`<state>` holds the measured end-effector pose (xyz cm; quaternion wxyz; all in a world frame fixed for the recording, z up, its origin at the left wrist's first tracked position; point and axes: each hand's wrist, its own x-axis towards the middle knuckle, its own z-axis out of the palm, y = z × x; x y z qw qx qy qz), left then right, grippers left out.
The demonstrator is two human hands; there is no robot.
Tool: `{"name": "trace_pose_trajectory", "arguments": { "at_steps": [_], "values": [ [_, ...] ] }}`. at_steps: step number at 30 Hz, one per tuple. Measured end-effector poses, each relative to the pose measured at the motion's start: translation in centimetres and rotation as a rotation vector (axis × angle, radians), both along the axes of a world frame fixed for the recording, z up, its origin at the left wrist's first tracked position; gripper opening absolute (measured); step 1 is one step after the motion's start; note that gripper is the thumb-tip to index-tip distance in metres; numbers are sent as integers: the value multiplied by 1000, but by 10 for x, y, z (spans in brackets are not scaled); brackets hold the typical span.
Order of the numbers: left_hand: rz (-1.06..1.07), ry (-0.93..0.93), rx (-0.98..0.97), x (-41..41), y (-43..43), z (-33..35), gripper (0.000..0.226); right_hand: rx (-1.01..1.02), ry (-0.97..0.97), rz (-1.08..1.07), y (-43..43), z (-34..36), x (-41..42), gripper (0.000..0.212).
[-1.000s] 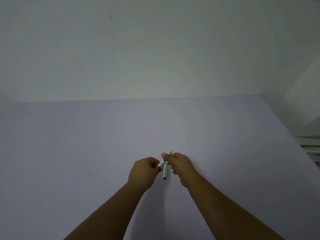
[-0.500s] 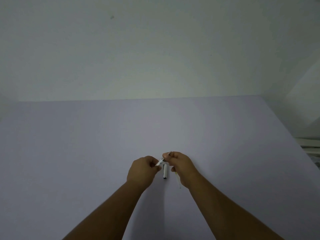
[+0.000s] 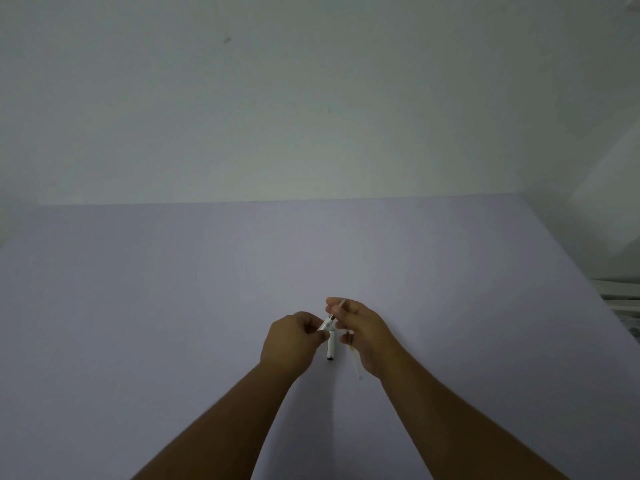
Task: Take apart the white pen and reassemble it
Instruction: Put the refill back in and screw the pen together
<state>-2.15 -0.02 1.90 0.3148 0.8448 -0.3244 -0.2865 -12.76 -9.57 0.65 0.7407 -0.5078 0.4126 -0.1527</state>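
Observation:
My left hand (image 3: 292,339) pinches a short white pen piece (image 3: 326,324) that points up and right. My right hand (image 3: 360,329) pinches a thin refill-like piece (image 3: 341,304) whose lower end meets the white piece. A second white pen part (image 3: 330,346) with a dark end lies on the lilac table (image 3: 173,306) just below and between the hands. A thin pale stick (image 3: 356,363) lies on the table under my right hand, partly hidden by it.
The lilac table reaches back to a plain pale wall (image 3: 311,98). Its right edge slants down at the right, with some pale slats (image 3: 620,299) beyond it.
The hands have drawn slightly apart. The white piece in my left hand now tilts up towards the right hand, and more of the thin piece shows between the fingers.

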Motion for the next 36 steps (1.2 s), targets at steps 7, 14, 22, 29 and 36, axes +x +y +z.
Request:
{"name": "trace_pose_trajectory", "arguments": {
  "at_steps": [7,14,22,29,36],
  "values": [
    [-35,-32,25,-3,-1,0,9,-60,116,19,-2,-3,-3,22],
    [-63,-56,48,-4,-1,1,12,-111,204,12,-1,0,-1,33],
    [-65,-56,66,-5,-2,2,13,-101,136,10,-2,3,-5,24],
    [-51,-26,57,-1,0,3,12,-65,21,53,-3,3,-10,6],
    [-50,-11,40,-6,1,3,13,-52,42,62,-3,0,-11,17]
  ]
}}
